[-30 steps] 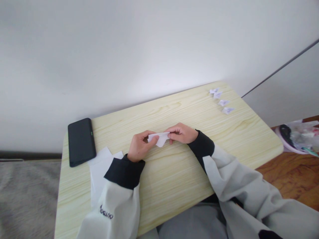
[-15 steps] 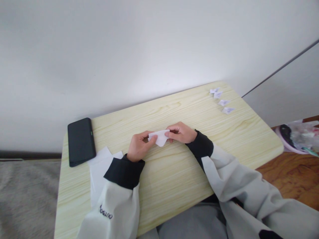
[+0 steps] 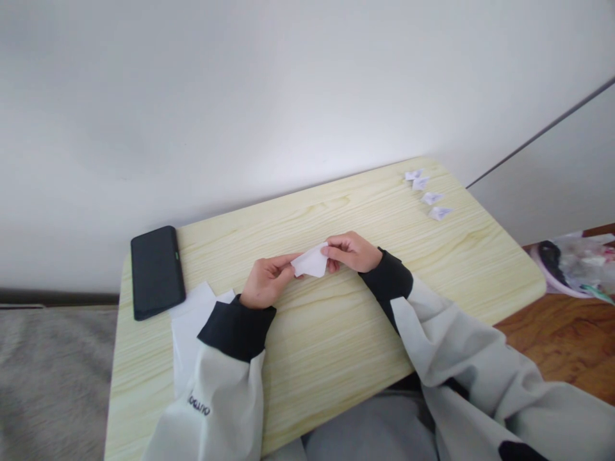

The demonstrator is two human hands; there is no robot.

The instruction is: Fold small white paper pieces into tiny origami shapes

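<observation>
Paper (image 3: 311, 262) pinched taut just above the table (image 3: 336, 339), left hand (image 3: 263, 285) at its eight o'clock end, right hand (image 3: 350, 251) at two. Folded pieces (image 3: 431, 198) parked at one o'clock, clear of both.

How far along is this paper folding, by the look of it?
Done, it seems: four small folded papers lie in a row at the table's far right corner. In hand: the left hand and right hand pinch a partly folded white piece between them. Left: flat white sheets lie partly under the left sleeve, unfolded; how many, I cannot tell.
</observation>
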